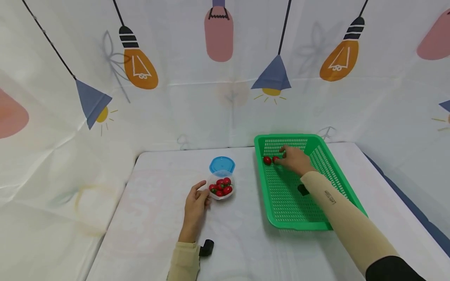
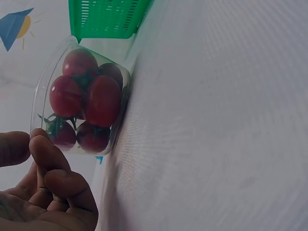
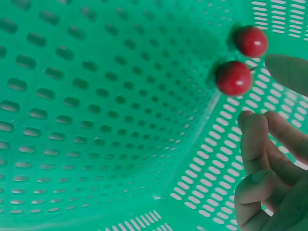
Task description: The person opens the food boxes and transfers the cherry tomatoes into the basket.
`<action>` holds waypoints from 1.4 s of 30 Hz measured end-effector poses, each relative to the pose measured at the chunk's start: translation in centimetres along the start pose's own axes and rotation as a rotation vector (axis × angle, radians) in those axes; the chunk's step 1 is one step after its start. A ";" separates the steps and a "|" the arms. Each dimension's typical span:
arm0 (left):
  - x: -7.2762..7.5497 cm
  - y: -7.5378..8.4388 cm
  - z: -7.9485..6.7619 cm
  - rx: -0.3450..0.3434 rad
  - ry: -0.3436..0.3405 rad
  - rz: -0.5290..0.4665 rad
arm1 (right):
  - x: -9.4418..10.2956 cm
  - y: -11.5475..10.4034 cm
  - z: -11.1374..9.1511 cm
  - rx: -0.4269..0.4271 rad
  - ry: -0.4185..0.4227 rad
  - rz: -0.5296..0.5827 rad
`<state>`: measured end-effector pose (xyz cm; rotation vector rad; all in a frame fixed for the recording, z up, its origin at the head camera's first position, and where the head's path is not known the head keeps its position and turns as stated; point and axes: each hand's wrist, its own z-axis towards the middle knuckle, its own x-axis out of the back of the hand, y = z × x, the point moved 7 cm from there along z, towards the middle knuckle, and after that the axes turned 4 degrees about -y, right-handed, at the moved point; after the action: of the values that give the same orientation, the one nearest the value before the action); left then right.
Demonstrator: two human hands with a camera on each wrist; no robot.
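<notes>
Your right grip (image 1: 295,159) is parted, empty, beside two cherry tomatoes (image 3: 234,78) in the green basket (image 1: 284,212); sleeve (image 1: 344,218) hides part. Your left grip (image 1: 196,200) is at the clear tub (image 1: 221,198); can't tell if pinching.

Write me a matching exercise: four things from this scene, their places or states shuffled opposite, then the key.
1. Clear container
2. Blue lid
3. Left hand
4. Right hand

A. Reaching into the green basket
B. Just beyond the container in the head view
C. Holding red tomatoes
D. At the container's left side

Pairs: 1-C, 2-B, 3-D, 4-A
</notes>
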<state>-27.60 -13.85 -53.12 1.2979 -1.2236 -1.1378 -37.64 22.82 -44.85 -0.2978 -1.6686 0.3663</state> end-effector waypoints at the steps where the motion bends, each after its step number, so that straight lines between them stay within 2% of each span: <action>1: 0.1 0.0 0.0 0.001 -0.001 0.005 | 0.2 -0.2 -0.2 0.002 0.003 0.002; 10: 0.3 0.9 -0.4 -0.028 0.002 0.111 | 1.5 -3.1 -1.8 0.059 0.058 0.010; 18: 0.5 2.2 -0.9 -0.026 0.049 0.339 | 2.3 -6.5 -3.5 0.157 0.113 0.061; 23: 0.2 2.8 -1.2 -0.028 0.051 0.424 | 2.7 -8.8 -4.7 0.236 0.151 0.068; 29: -0.1 3.0 -1.5 -0.062 0.063 0.447 | 2.6 -11.1 -5.7 0.290 0.170 0.078; 35: -0.3 3.2 -1.8 -0.084 0.072 0.461 | 2.3 -12.7 -6.6 0.297 0.151 0.105; 42: -0.4 3.0 -1.8 -0.065 0.087 0.452 | 1.2 -14.8 -7.3 0.307 0.128 0.087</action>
<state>-26.04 -13.38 -50.03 0.9456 -1.3185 -0.7793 -30.33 10.26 -36.97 -0.1606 -1.4521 0.6479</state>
